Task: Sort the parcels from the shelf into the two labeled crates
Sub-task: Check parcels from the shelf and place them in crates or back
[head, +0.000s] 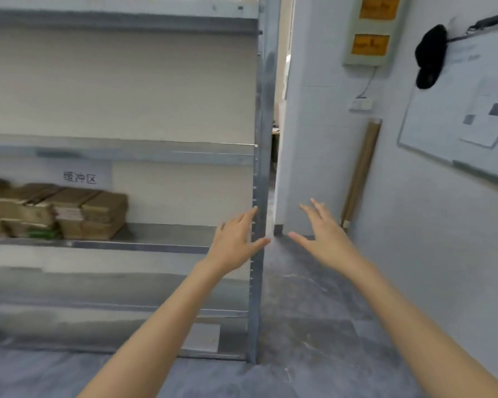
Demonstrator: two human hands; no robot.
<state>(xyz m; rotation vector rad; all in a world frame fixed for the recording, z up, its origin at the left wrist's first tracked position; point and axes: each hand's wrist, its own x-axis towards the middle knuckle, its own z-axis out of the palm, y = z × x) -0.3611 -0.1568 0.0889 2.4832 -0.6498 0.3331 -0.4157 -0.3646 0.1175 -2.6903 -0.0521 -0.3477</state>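
Several brown cardboard parcels (69,211) are stacked at the left of a grey metal shelf (161,234), under a paper sign with Chinese characters. Both of my arms reach forward. My left hand (235,239) hovers with straight, spread fingers in front of the shelf's right upright post, holding nothing. My right hand (325,234) is likewise spread and empty, out over the floor to the right of the shelf. Neither hand touches a parcel. No crate is in view.
The shelf's upright post (259,196) stands between my hands. A cardboard tube (360,173) leans in the corner against the right wall. A whiteboard (460,110) and a black item hang on that wall. Grey floor (314,326) stretches ahead.
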